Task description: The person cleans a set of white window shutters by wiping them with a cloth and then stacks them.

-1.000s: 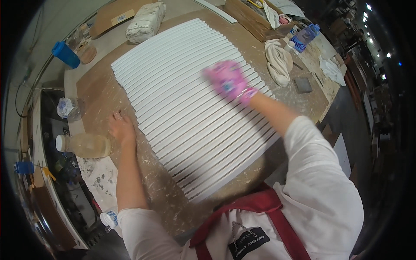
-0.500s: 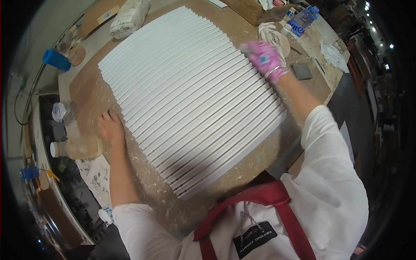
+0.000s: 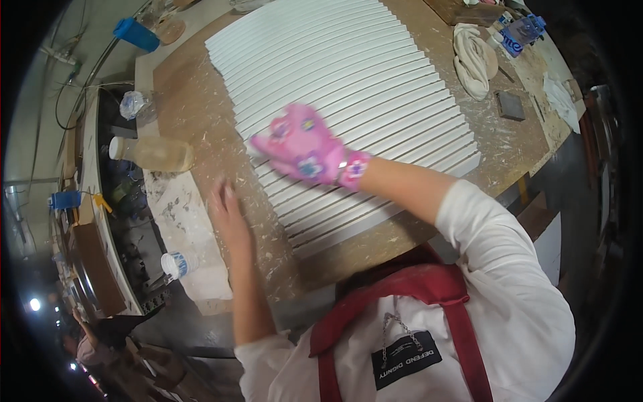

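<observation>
A white ridged panel (image 3: 348,80), made of many parallel slats, lies on the brown work board (image 3: 191,87). My right hand (image 3: 305,146), in a pink flowered glove, is over the panel near its left edge. Its fingers are drawn together and point left; what they may hold is hidden beneath the glove and blurred. My bare left hand (image 3: 232,216) rests on the board just left of the panel's lower left edge, fingers stretched out and apart from the panel.
Left are a jar of cloudy liquid (image 3: 161,154), a blue cup (image 3: 136,33), a crumpled plastic piece (image 3: 134,104) and a white tub (image 3: 175,265). Right are a beige cloth (image 3: 471,63), a grey block (image 3: 510,106) and a purple-blue bottle (image 3: 522,33). Another person (image 3: 94,345) appears lower left.
My right hand has swept from the panel's right edge across to its left side. My left hand has slid nearer to me along the board. The view has shifted, too.
</observation>
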Demonstrator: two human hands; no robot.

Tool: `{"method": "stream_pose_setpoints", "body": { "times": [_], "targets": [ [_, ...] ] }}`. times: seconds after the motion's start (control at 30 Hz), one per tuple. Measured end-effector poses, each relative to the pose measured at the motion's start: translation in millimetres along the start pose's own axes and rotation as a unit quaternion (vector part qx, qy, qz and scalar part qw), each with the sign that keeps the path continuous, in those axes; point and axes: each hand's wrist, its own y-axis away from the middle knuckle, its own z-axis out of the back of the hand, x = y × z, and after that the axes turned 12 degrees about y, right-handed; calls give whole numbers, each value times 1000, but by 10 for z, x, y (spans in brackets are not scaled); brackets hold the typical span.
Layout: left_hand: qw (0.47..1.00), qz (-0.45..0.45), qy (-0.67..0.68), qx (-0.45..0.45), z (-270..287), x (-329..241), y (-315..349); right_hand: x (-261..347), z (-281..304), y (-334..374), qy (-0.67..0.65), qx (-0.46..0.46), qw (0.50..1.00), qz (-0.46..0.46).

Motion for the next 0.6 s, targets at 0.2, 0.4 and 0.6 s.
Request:
{"method": "stream_pose_setpoints", "body": {
  "times": [0.2, 0.4, 0.6],
  "targets": [
    [998, 21, -16, 53, 284, 420, 1202, -269, -174, -43, 245, -87, 965, 36],
    [975, -49, -187, 114, 6, 401, 1465, -182, 275, -83, 91, 70, 993, -25],
    [951, -128, -230, 162, 47, 416, 1303, 103, -194, 278, -67, 8, 993, -100]
  ]
}}
